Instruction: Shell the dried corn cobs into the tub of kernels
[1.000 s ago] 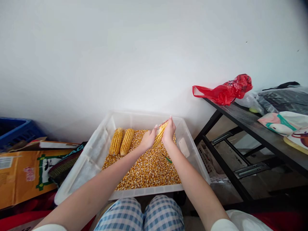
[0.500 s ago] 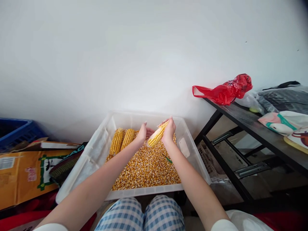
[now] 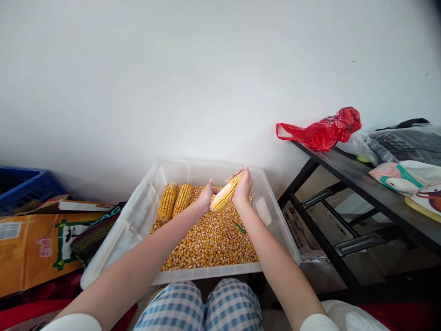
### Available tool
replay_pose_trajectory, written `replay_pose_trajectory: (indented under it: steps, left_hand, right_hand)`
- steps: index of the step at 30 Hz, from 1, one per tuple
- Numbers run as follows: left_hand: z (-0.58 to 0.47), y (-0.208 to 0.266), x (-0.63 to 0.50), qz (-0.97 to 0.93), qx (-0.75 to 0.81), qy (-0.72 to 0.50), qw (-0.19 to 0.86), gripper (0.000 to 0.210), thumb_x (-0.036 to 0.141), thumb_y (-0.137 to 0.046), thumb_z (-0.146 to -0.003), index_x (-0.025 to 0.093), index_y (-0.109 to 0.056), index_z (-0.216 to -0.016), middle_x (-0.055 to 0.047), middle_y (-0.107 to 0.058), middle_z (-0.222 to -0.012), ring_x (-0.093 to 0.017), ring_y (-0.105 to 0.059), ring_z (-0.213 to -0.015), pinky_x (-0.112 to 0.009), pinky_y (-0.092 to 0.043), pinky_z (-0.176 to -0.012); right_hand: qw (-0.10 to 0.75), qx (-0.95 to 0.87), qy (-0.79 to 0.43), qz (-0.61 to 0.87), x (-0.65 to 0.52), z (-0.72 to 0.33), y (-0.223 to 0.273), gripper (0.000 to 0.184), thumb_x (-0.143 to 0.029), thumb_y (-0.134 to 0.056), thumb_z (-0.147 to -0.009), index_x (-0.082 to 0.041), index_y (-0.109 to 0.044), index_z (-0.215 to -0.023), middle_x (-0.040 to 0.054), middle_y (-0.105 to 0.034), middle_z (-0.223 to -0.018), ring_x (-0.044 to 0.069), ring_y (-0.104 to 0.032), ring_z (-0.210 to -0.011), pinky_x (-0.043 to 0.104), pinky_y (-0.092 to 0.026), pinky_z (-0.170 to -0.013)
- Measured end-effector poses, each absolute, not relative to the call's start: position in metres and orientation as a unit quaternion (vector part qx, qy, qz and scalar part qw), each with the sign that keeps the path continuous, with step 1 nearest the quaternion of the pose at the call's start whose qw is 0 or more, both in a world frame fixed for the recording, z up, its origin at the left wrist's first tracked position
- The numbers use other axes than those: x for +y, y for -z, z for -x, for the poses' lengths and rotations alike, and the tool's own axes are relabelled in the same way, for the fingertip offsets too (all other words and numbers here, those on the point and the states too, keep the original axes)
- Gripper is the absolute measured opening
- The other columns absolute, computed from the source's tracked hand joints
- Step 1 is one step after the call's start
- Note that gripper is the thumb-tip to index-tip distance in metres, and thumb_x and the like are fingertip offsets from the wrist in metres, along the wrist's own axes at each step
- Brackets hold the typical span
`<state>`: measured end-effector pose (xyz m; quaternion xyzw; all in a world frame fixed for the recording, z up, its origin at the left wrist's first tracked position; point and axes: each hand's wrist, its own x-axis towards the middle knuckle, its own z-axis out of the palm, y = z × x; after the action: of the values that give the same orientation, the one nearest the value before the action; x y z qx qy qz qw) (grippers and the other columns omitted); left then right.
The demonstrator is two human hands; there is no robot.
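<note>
An ear of corn [image 3: 226,195], partly stripped to a pale bare strip, is held tilted above the loose kernels. My right hand [image 3: 243,186] wraps round its upper end. At the lower end my left hand [image 3: 206,196] has its fingers against the cob, partly hidden behind it, thumb pointing up. Both hands are inside a translucent plastic bin [image 3: 210,275]. Loose yellow kernels [image 3: 210,243] cover its bottom. Two full ears of corn, a left one [image 3: 167,202] and a right one [image 3: 183,199], lie on the kernels at the back left.
To the right stands a black-framed table [image 3: 347,177] bearing a red plastic bag [image 3: 324,131] and other bags. On the left are an orange cardboard box [image 3: 31,253] and a blue crate [image 3: 31,188]. A white wall [image 3: 206,82] rises behind the bin.
My left hand has moved slightly right, bringing its fingers onto the lower end of the ear. My right hand keeps its hold at nearly the same place.
</note>
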<state>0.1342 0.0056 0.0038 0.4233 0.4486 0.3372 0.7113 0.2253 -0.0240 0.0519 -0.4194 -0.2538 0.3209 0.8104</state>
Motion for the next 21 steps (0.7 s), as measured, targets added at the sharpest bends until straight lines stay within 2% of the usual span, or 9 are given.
replay_pose_trajectory:
  steps: [3,5,7,9,10,12,18,21]
  left_hand:
    - [-0.129,-0.017,0.006,-0.448,0.454,-0.334,0.694,0.065,0.058,-0.017,-0.082,0.015,-0.058,-0.055,-0.009,-0.058,-0.05,-0.016,-0.048,-0.044,-0.026,-0.036,-0.045]
    - [-0.129,-0.024,-0.002,-0.547,0.429,-0.371,0.615,0.061,0.06,-0.024,-0.08,0.015,-0.059,-0.056,-0.008,-0.06,-0.055,-0.018,-0.053,-0.054,-0.026,-0.037,-0.051]
    - [-0.133,-0.025,-0.011,-0.653,0.412,-0.402,0.492,0.054,0.06,-0.035,-0.078,0.016,-0.057,-0.055,-0.007,-0.06,-0.057,-0.02,-0.054,-0.063,-0.026,-0.037,-0.058]
    - [-0.138,-0.02,-0.018,-0.688,0.423,-0.419,0.415,0.053,0.059,-0.034,-0.079,0.017,-0.054,-0.052,-0.006,-0.057,-0.055,-0.021,-0.054,-0.063,-0.027,-0.035,-0.06]
    - [-0.141,-0.016,-0.02,-0.683,0.438,-0.416,0.411,0.055,0.059,-0.031,-0.08,0.018,-0.052,-0.05,-0.006,-0.055,-0.053,-0.021,-0.053,-0.061,-0.028,-0.034,-0.059]
    - [-0.146,-0.009,-0.019,-0.65,0.466,-0.407,0.441,0.055,0.057,-0.028,-0.082,0.018,-0.049,-0.049,-0.005,-0.052,-0.05,-0.02,-0.052,-0.058,-0.028,-0.034,-0.057]
    - [-0.151,0.003,-0.013,-0.502,0.472,-0.425,0.587,0.04,0.051,-0.038,-0.079,0.02,-0.051,-0.058,-0.003,-0.052,-0.05,-0.02,-0.053,-0.057,-0.03,-0.038,-0.058]
    - [-0.151,0.005,-0.013,-0.427,0.469,-0.402,0.661,0.042,0.053,-0.035,-0.079,0.019,-0.051,-0.061,-0.002,-0.052,-0.048,-0.019,-0.053,-0.05,-0.03,-0.04,-0.055]
  right_hand:
    - [0.826,-0.214,-0.313,0.417,-0.02,-0.232,-0.051,0.034,-0.052,-0.038,-0.079,-0.02,-0.036,-0.065,-0.0066,-0.043,-0.05,0.009,-0.048,-0.04,0.023,-0.045,-0.044]
    - [0.835,-0.191,-0.303,0.416,-0.018,-0.235,-0.049,0.033,-0.05,-0.04,-0.079,-0.02,-0.037,-0.065,-0.0063,-0.043,-0.05,0.009,-0.049,-0.041,0.023,-0.045,-0.045]
    - [0.834,-0.178,-0.303,0.425,-0.017,-0.237,-0.047,0.033,-0.049,-0.04,-0.079,-0.02,-0.038,-0.065,-0.0059,-0.044,-0.05,0.009,-0.049,-0.042,0.023,-0.045,-0.046]
    - [0.83,-0.183,-0.3,0.434,-0.017,-0.237,-0.044,0.034,-0.05,-0.04,-0.078,-0.02,-0.038,-0.064,-0.0059,-0.044,-0.051,0.009,-0.049,-0.042,0.023,-0.045,-0.045]
    - [0.827,-0.192,-0.294,0.438,-0.017,-0.236,-0.043,0.034,-0.051,-0.041,-0.078,-0.02,-0.038,-0.064,-0.006,-0.044,-0.051,0.009,-0.048,-0.042,0.023,-0.045,-0.044]
    - [0.821,-0.217,-0.276,0.451,-0.016,-0.235,-0.041,0.035,-0.052,-0.041,-0.078,-0.02,-0.038,-0.064,-0.006,-0.044,-0.051,0.009,-0.047,-0.041,0.022,-0.044,-0.044]
    - [0.799,-0.269,-0.241,0.481,-0.016,-0.233,-0.041,0.037,-0.053,-0.039,-0.079,-0.019,-0.042,-0.065,-0.0059,-0.045,-0.049,0.009,-0.046,-0.04,0.021,-0.041,-0.041]
    - [0.794,-0.302,-0.239,0.47,-0.022,-0.227,-0.044,0.037,-0.053,-0.038,-0.08,-0.019,-0.041,-0.063,-0.0059,-0.045,-0.048,0.009,-0.046,-0.04,0.021,-0.04,-0.041]
